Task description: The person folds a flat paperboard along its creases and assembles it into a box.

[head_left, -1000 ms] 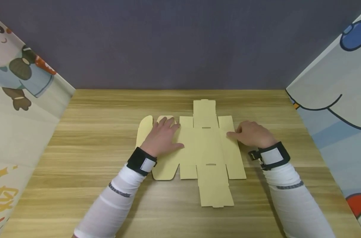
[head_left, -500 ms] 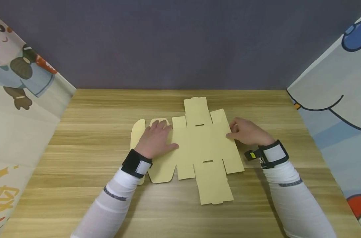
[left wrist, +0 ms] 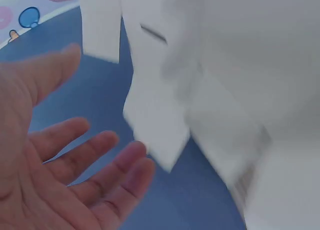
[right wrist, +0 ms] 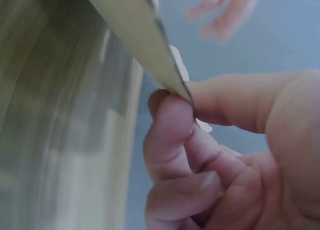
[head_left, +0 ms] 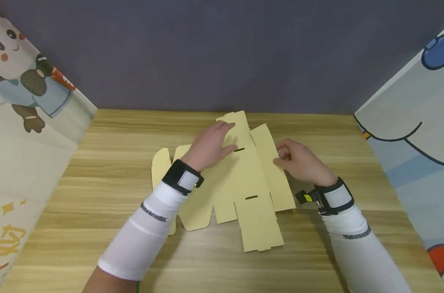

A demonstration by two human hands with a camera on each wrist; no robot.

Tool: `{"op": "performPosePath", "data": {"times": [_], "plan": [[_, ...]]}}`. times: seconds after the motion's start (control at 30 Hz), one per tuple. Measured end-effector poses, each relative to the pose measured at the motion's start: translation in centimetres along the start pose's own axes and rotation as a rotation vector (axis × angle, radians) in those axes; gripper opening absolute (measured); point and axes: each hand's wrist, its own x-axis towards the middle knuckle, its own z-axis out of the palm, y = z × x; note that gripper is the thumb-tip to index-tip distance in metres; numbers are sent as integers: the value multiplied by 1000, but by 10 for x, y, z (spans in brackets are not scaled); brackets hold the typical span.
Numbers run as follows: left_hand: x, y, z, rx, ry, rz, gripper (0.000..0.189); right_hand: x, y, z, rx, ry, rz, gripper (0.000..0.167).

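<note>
A pale yellow cardboard box blank [head_left: 251, 175], unfolded and cut with flaps and two slots, spreads across the middle of the table. My right hand [head_left: 300, 160] pinches its right side flap between thumb and curled fingers; the right wrist view shows the cardboard edge [right wrist: 150, 45] in that pinch. Over the left half of the blank hovers my left hand [head_left: 212, 144], its fingers loosely extended towards the far flap [head_left: 236, 124]. In the left wrist view the fingers of the left hand [left wrist: 75, 155] are spread apart from the blank [left wrist: 155, 105], holding nothing.
The table [head_left: 116, 162] has a wood-grain top. A dark grey panel [head_left: 222, 57] stands along its far edge. Cartoon-printed panels rise on the left [head_left: 42, 142] and right [head_left: 401, 122]. Both wrists wear black straps.
My left hand has lifted off the blank's left part and moved right and away from me. The blank has turned slightly and shifted left, while the right hand has come to pinch its right flap.
</note>
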Motion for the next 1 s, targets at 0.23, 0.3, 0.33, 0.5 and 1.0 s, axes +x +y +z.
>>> {"op": "performPosePath", "data": {"times": [0.23, 0.3, 0.33, 0.5, 1.0], "plan": [[50, 29, 5, -83, -65, 49, 64, -7, -18, 3, -10, 94, -50, 38], [57, 34, 7, -81, -75, 64, 60, -8, -22, 3, -11, 105, -53, 38], [60, 36, 8, -81, -80, 66, 58, -9, -23, 3, -12, 110, -53, 38], [62, 38, 8, -123, -53, 58, 43, -9, -27, 1, -16, 113, -47, 37], [31, 44, 30, -157, 227, 120, 11, -4, -23, 3, -14, 121, -20, 32]]}}
